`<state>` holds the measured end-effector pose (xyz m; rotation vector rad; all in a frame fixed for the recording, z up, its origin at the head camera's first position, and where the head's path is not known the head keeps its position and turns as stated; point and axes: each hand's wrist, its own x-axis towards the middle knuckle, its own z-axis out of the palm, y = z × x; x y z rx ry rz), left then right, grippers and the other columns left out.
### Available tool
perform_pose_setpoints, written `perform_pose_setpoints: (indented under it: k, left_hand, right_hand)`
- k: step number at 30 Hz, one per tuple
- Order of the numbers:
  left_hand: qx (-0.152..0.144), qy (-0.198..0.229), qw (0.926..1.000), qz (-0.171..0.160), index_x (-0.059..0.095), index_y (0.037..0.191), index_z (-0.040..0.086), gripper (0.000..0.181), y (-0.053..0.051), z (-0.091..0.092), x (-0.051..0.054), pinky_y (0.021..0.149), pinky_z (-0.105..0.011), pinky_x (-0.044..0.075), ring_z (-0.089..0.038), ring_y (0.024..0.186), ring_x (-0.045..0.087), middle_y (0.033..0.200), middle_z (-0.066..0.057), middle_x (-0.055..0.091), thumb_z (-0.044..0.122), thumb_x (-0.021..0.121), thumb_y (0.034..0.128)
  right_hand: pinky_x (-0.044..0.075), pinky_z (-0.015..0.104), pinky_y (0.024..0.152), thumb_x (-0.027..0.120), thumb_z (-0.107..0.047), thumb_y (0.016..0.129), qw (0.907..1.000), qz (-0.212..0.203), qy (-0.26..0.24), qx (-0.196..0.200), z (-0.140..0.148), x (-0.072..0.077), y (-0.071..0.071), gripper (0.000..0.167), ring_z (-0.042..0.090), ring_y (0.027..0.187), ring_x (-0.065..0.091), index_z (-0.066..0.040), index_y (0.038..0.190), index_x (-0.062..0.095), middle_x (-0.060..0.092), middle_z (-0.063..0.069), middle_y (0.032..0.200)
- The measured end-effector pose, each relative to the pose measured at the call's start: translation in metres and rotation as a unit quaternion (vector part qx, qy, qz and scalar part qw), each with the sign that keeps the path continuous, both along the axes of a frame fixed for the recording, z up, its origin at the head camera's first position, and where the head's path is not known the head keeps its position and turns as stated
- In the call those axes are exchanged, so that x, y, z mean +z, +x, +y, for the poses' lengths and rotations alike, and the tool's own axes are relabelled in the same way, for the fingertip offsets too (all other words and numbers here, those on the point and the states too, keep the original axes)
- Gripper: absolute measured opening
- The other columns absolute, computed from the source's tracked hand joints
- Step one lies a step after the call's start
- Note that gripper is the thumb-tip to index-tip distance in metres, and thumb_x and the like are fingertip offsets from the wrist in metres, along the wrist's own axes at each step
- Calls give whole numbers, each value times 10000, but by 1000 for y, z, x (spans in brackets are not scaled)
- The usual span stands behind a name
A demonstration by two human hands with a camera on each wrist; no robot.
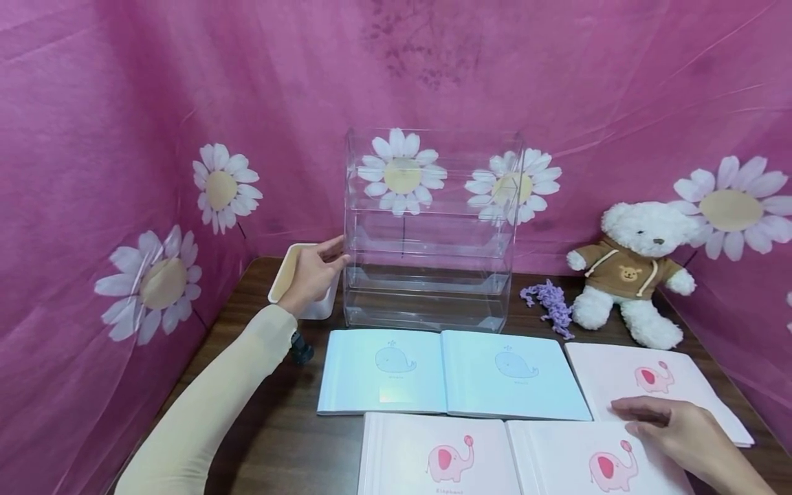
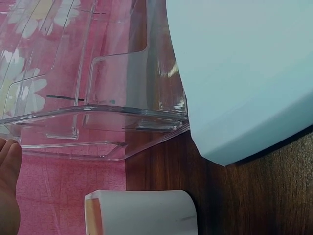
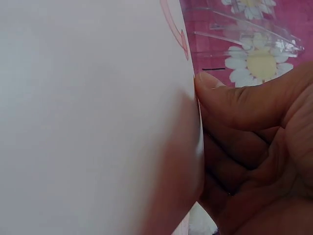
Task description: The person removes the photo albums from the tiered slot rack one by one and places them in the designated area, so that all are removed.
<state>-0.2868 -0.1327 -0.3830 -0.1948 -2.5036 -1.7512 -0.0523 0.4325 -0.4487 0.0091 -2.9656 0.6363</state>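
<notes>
My left hand touches the left side of a clear tiered acrylic rack, fingers extended. In the left wrist view only part of that hand shows, beside the rack. My right hand is over the pink elephant-cover books, its thumb at the upper edge of the lower right book. Close up, the thumb meets the edge of a pale cover; the fingertips are partly hidden. Two light-blue whale books lie side by side before the rack.
A white box stands left of the rack, partly behind my left hand. To the right are a white teddy bear in a brown hoodie and a purple knotted bundle. Pink flowered cloth hangs around the wooden table.
</notes>
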Motion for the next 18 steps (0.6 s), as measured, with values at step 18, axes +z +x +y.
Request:
perform_pose_setpoints:
  k: [18]
  left_hand:
    - [67,263,9993,258,668,1327,59,445,10,-22,-10,882,-114,560,-124,1120,696,1315,-172,693,255,747,935]
  right_hand:
    - [556,76,809,510,40,1018,8488,379,-5265,284,36,19,-27,360,-37,997,716,-169,1257,679,775,-126,1101]
